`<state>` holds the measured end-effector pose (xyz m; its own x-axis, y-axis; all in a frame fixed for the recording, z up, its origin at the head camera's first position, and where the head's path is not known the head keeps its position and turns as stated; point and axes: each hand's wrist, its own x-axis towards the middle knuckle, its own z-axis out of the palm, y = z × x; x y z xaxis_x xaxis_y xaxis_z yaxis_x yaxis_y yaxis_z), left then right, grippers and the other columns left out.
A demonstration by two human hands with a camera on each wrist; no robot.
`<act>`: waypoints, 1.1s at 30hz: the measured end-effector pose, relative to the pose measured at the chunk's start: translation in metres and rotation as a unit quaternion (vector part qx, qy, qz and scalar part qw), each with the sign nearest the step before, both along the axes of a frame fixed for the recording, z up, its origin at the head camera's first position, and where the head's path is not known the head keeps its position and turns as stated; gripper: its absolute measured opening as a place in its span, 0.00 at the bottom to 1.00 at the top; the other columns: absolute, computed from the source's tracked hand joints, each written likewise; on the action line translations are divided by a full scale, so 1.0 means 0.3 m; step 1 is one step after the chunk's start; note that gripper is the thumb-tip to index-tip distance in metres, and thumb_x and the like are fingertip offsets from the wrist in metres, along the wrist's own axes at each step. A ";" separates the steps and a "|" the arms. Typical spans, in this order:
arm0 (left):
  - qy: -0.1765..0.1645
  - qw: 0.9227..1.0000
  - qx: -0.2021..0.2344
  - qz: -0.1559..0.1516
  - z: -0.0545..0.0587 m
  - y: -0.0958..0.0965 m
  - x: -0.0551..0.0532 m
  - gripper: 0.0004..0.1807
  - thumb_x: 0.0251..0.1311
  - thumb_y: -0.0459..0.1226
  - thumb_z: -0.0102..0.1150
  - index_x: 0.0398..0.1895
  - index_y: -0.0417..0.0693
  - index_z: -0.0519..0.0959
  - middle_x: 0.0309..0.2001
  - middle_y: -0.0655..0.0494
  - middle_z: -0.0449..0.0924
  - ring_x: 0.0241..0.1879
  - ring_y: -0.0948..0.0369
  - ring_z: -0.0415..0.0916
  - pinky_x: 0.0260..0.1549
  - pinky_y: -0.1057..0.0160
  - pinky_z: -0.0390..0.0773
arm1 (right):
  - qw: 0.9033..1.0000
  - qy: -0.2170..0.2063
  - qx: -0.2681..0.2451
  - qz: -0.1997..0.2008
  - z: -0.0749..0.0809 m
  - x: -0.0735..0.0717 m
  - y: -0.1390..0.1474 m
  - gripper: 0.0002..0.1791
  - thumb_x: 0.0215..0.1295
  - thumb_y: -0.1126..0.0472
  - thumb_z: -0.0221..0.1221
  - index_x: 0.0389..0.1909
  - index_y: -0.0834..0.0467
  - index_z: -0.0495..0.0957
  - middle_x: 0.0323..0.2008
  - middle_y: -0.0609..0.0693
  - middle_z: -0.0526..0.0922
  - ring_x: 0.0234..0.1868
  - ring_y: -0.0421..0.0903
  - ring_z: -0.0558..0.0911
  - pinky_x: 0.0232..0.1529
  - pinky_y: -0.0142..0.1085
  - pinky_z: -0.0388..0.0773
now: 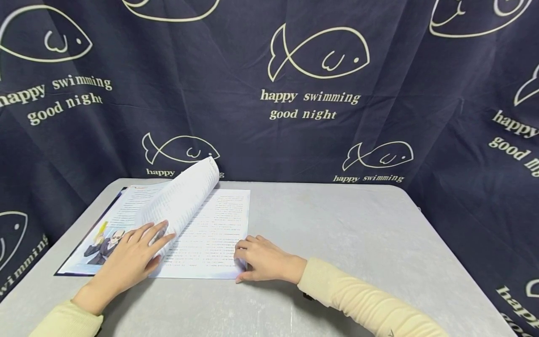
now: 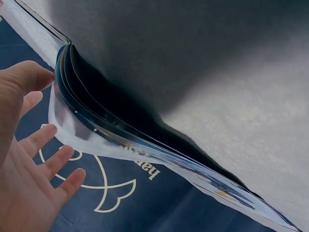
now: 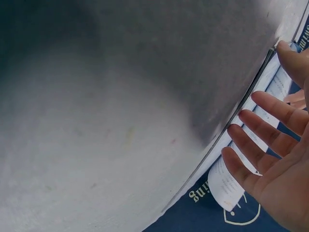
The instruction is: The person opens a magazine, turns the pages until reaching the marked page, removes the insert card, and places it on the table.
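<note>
An open book (image 1: 210, 245) lies on the table, with printed text on its right page and an illustration of a suited figure (image 1: 111, 243) on its left. One sheet (image 1: 185, 196) stands up in a curve, leaning left near the middle. My left hand (image 1: 132, 252) rests against the base of that sheet, fingers spread. In the left wrist view, the thumb (image 2: 36, 76) touches the book's bowed pages near the spine. At the book's lower right corner is my right hand (image 1: 267, 260). Its thumb (image 3: 288, 55) touches the corner, while the loosely bent fingers lie along the page edge.
The grey table (image 1: 337, 224) extends to the right of the book. Behind and beside it hangs a dark blue curtain (image 1: 244, 117) printed with fish outlines and lettering. The book's left cover edge (image 1: 90, 229) lies near the table's left side.
</note>
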<state>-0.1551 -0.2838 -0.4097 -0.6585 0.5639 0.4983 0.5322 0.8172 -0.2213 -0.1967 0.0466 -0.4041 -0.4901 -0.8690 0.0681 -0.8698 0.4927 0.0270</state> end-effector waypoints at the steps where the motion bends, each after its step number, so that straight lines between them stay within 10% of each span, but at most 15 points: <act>1: -0.003 1.000 -0.001 0.001 -0.001 -0.001 0.001 0.26 0.48 0.42 0.50 0.54 0.51 0.73 0.59 0.44 0.69 0.52 0.42 0.68 0.42 0.43 0.68 | 1.000 -0.001 -0.001 0.000 0.001 0.000 0.000 0.25 0.51 0.34 0.57 0.41 0.50 0.77 0.48 0.43 0.77 0.45 0.39 0.73 0.46 0.35 0.72; 5: -0.014 1.000 -0.004 0.007 -0.004 -0.004 0.004 0.23 0.50 0.41 0.48 0.52 0.51 0.75 0.58 0.44 0.70 0.51 0.43 0.68 0.42 0.43 0.68 | 1.000 -0.006 -0.004 0.002 0.004 -0.002 0.001 0.23 0.51 0.35 0.57 0.37 0.49 0.77 0.47 0.43 0.78 0.44 0.39 0.73 0.44 0.33 0.71; 12: -0.002 1.000 0.003 0.009 -0.012 -0.002 0.006 0.37 0.64 0.56 0.14 0.48 0.51 0.77 0.55 0.44 0.72 0.48 0.44 0.70 0.40 0.43 0.69 | 1.000 -0.018 -0.004 0.004 0.008 0.000 0.001 0.20 0.52 0.37 0.58 0.36 0.48 0.78 0.46 0.42 0.79 0.41 0.37 0.73 0.44 0.34 0.72; 16: 0.010 1.000 0.004 0.004 -0.013 -0.003 0.006 0.38 0.63 0.59 0.15 0.48 0.51 0.77 0.54 0.43 0.73 0.47 0.44 0.71 0.37 0.44 0.70 | 1.000 -0.022 -0.007 0.011 0.010 -0.001 0.001 0.17 0.54 0.41 0.59 0.38 0.48 0.78 0.44 0.41 0.79 0.39 0.36 0.72 0.40 0.30 0.69; 20: 0.011 1.000 -0.003 0.004 -0.010 -0.006 0.006 0.25 0.61 0.55 0.43 0.49 0.50 0.76 0.55 0.43 0.72 0.48 0.44 0.71 0.36 0.43 0.71 | 1.000 -0.017 -0.013 0.019 0.010 0.000 0.001 0.12 0.54 0.47 0.59 0.36 0.48 0.79 0.39 0.39 0.79 0.37 0.35 0.72 0.37 0.28 0.67; 24: 0.004 1.000 -0.016 0.012 -0.007 -0.005 0.007 0.30 0.34 0.42 0.65 0.50 0.49 0.76 0.56 0.43 0.71 0.49 0.43 0.70 0.37 0.44 0.71 | 1.000 -0.012 -0.017 0.022 0.009 0.000 0.001 0.09 0.52 0.51 0.61 0.34 0.47 0.78 0.36 0.38 0.78 0.35 0.34 0.71 0.35 0.26 0.65; 33: -0.001 1.000 -0.017 0.008 -0.007 -0.001 0.011 0.30 0.28 0.38 0.68 0.45 0.47 0.77 0.55 0.42 0.71 0.50 0.44 0.70 0.40 0.44 0.68 | 0.999 -0.004 -0.038 0.025 0.008 -0.009 0.000 0.09 0.52 0.53 0.62 0.34 0.48 0.78 0.36 0.38 0.79 0.35 0.34 0.72 0.36 0.25 0.65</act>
